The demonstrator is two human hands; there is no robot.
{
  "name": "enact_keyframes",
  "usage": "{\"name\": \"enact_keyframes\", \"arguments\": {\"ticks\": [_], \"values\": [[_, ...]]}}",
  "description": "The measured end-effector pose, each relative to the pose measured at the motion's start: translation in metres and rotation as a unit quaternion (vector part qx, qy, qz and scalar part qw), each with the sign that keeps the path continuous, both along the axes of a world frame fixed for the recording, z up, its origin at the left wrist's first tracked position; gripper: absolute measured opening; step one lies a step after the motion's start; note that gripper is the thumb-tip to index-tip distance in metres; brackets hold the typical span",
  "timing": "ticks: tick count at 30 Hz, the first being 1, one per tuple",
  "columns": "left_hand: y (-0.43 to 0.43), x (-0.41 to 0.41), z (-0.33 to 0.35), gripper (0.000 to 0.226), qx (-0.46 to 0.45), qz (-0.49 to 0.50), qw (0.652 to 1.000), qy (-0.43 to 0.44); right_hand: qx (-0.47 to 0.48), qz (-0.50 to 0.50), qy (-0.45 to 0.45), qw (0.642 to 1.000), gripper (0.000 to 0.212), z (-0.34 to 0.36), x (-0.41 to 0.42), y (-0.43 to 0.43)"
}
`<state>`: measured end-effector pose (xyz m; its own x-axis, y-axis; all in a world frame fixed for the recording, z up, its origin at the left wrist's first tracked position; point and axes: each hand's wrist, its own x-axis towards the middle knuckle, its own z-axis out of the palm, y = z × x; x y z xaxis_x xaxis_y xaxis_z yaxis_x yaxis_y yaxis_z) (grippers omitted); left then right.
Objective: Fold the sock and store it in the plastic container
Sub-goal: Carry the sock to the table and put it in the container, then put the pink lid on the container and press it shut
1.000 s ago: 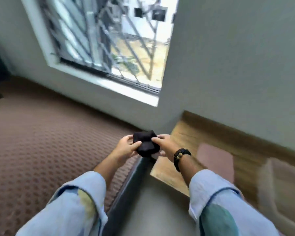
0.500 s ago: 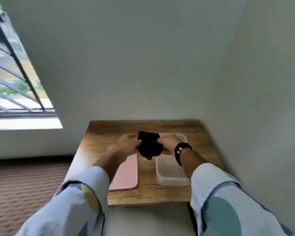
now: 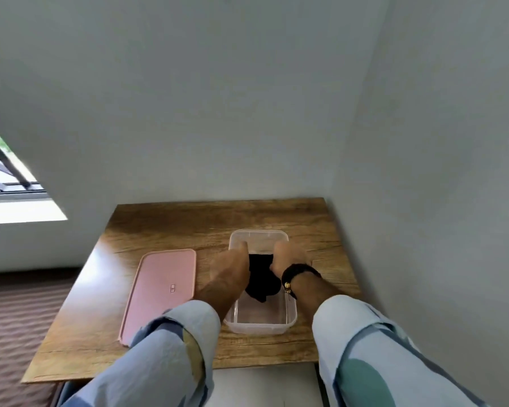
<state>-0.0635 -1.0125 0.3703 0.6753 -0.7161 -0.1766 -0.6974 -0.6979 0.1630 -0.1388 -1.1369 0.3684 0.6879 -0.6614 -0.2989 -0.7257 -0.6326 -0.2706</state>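
Observation:
A folded black sock hangs between both of my hands, down inside the clear plastic container on the wooden table. My left hand grips the sock's left side and my right hand, with a black beaded bracelet on the wrist, grips its right side. My fingertips are hidden behind the backs of my hands. Whether the sock touches the container's bottom I cannot tell.
A pink lid lies flat on the table just left of the container. Grey walls close off the table at the back and on the right. A window is at the left, above brown carpet.
My view has swung from the window and carpet to the table. Both hands have carried the sock forward and down, from above the table into the container.

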Motion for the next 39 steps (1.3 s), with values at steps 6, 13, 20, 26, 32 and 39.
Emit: {"name": "enact_keyframes", "arguments": {"ticks": [6,13,20,26,32,39], "values": [[0.027,0.012,0.006,0.049,-0.054,0.037,0.994,-0.093,-0.053,0.003,0.019,0.998,0.017,0.004,0.009,0.028],[0.092,0.056,-0.012,0.043,-0.153,0.253,0.954,0.040,0.009,0.081,-0.215,0.973,0.019,0.025,0.029,0.052],[0.181,0.088,-0.049,0.044,-0.027,0.374,0.917,0.137,0.260,-0.007,-0.164,0.952,0.037,-0.019,0.089,0.173],[0.201,0.101,-0.070,0.035,-0.075,0.399,0.897,0.175,0.330,-0.125,-0.100,0.930,0.043,-0.058,0.084,0.193],[0.201,0.116,-0.063,0.022,-0.306,0.436,0.795,0.289,0.193,-0.079,-0.158,0.965,0.030,-0.025,0.090,0.161],[0.104,0.086,-0.014,0.026,-0.401,0.266,0.786,0.387,-0.038,-0.180,-0.206,0.961,0.035,0.020,0.026,0.070]]}}
